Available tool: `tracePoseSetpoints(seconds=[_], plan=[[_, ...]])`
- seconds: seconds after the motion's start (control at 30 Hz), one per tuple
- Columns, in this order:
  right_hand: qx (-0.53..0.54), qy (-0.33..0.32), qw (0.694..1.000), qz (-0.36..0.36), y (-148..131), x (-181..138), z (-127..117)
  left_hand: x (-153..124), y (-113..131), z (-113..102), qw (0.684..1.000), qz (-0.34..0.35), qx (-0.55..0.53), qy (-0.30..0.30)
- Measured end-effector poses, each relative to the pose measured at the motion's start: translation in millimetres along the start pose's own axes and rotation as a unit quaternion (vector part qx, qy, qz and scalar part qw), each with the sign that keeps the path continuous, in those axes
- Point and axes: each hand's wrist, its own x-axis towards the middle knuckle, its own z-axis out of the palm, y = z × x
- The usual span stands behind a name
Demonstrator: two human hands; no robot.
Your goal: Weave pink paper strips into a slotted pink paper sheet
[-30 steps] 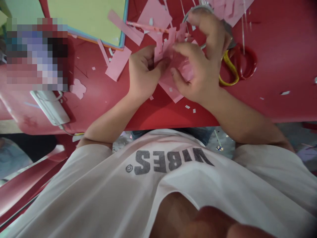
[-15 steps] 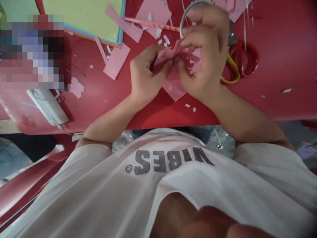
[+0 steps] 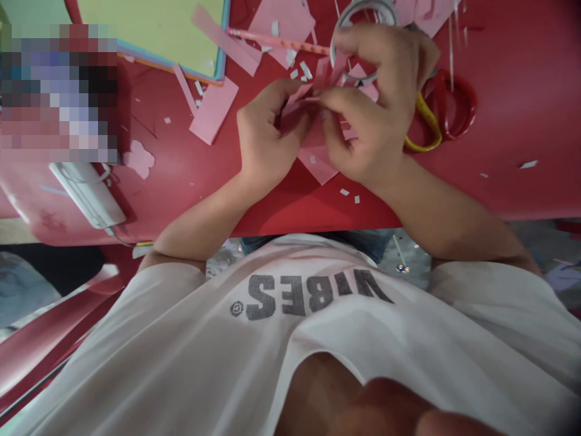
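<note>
While the left hand (image 3: 263, 133) and right hand (image 3: 370, 103) pinch what looks like folded pink paper (image 3: 302, 103) between them, above the red table (image 3: 290, 212), cut paper scraps (image 3: 305, 71) lie scattered; the scissors (image 3: 447, 109) rest aside, unheld.

The paper (image 3: 313, 112) pinched between the left hand (image 3: 265, 130) and right hand (image 3: 374, 100) is plain pink, and the strips (image 3: 213, 112) left of the grip match it. Beneath the grip, the table (image 3: 290, 212) is solid red. To the right, the scissors (image 3: 424, 130) have yellow and red handles. Up left, a yellow-green card (image 3: 167, 30) is edged blue and orange. Below, the white T-shirt (image 3: 318, 345) bears dark grey lettering (image 3: 313, 297)
</note>
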Motion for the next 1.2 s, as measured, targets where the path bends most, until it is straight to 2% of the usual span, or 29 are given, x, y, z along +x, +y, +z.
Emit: tracePoseSetpoints(seconds=[0.17, 0.37, 0.57, 0.73, 0.83, 0.93, 1.0, 1.07, 1.2], plan=[[0.008, -0.016, 1.000, 0.012, 0, 0, -1, 1, 6, -2, 1.000, -0.014, -0.023, -0.013], [0.016, -0.002, 1.000, 0.007, -1, 0, 1, 1, 21, -3, 0.997, -0.067, -0.041, -0.017], [0.022, -0.018, 0.999, 0.015, 1, 1, -3, 3, 21, 2, 0.996, -0.037, -0.077, 0.016], [0.109, 0.022, 0.991, 0.074, 7, 2, 1, 9, 8, 4, 0.989, -0.034, -0.139, 0.028], [0.208, 0.051, 0.969, 0.120, 7, 2, 6, 11, 6, 3, 0.986, -0.037, -0.163, 0.028], [0.254, 0.033, 0.951, 0.175, 7, 2, 11, 11, 10, 2, 0.981, -0.060, -0.180, 0.029], [0.255, 0.040, 0.951, 0.173, 10, 2, 15, 11, 12, 2, 0.979, -0.070, -0.189, 0.028], [0.259, 0.067, 0.953, 0.141, 15, 1, 20, 11, 12, 1, 0.979, -0.063, -0.190, 0.026], [0.290, 0.061, 0.945, 0.140, 21, 2, 25, 13, 7, 0, 0.986, -0.055, -0.155, 0.038]])
